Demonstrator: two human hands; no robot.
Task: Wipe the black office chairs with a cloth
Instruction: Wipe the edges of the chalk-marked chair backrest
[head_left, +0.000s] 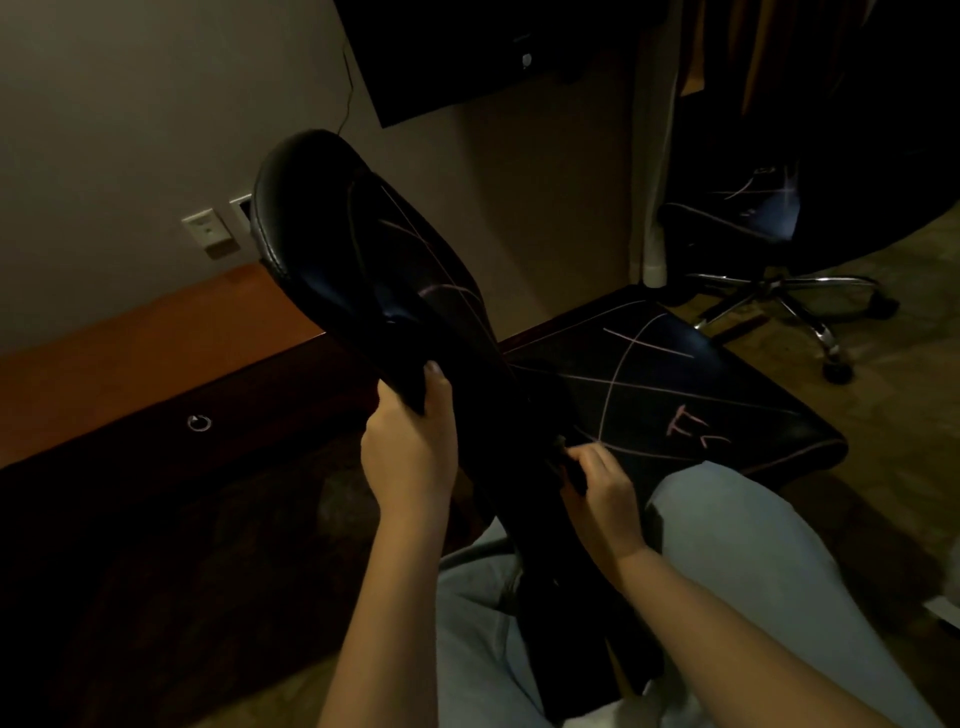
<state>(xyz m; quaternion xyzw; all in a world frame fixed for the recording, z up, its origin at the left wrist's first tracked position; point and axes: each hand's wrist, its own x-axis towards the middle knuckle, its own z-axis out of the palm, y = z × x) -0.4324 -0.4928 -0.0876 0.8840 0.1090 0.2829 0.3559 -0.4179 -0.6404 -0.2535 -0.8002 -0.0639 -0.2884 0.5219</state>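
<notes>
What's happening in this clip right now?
A person is working on a black office chair beside a wooden desk. The left hand grips the edge of its backrest, while the right hand pinches a small dark item, possibly the cloth, lower down by the seat. A second black chair stands further back, untouched.

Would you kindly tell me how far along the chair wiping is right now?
Done: nothing shows as finished; the dim light hides any wiped surface. In hand: the near chair, with the left hand gripping its backrest edge and the right hand pinching something dark, perhaps the cloth, by the seat. Left: the second chair near the curtain, which nobody touches.
</notes>
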